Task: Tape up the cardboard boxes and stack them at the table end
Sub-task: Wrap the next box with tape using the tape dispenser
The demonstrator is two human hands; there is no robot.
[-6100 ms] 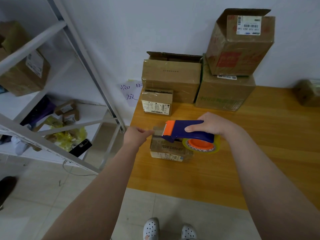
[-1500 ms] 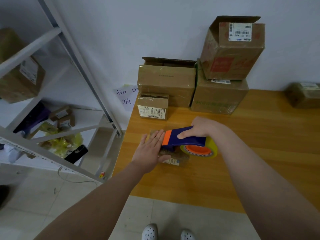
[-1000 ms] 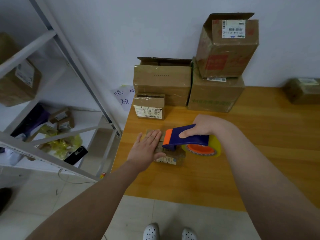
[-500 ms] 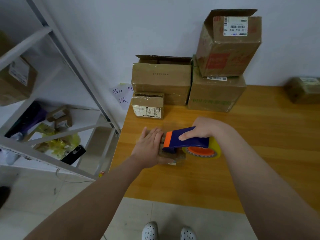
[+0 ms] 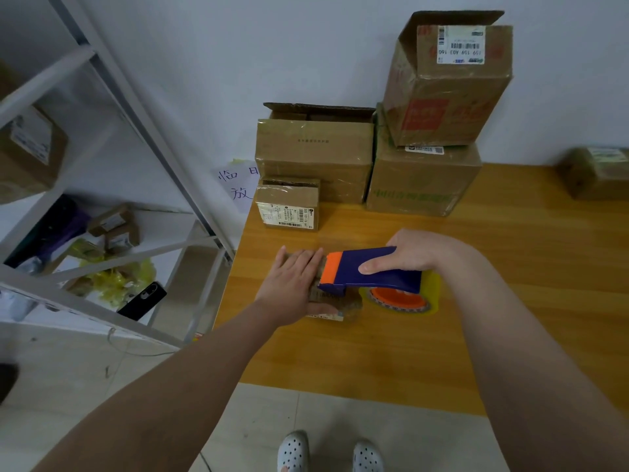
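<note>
A small flat cardboard box (image 5: pixel 343 305) lies on the wooden table (image 5: pixel 510 284) near its left end. My left hand (image 5: pixel 292 284) lies flat on the box's top with straight fingers and covers most of it. My right hand (image 5: pixel 413 255) grips a blue and orange tape dispenser (image 5: pixel 367 271) whose orange front end rests on the box beside my left fingers. Its clear tape roll (image 5: pixel 403 298) hangs off the box's right side.
Against the wall stand a small labelled box (image 5: pixel 289 206), a wide box (image 5: pixel 315 155), a large box (image 5: pixel 422 178) and a tilted open box (image 5: pixel 449 83) on top of it. Another box (image 5: pixel 599 172) sits far right. A metal shelf rack (image 5: pixel 102 206) stands left of the table.
My left hand went from pinching the tape end at the box's left edge to lying flat on top of the box. The dispenser has stayed on the box.
</note>
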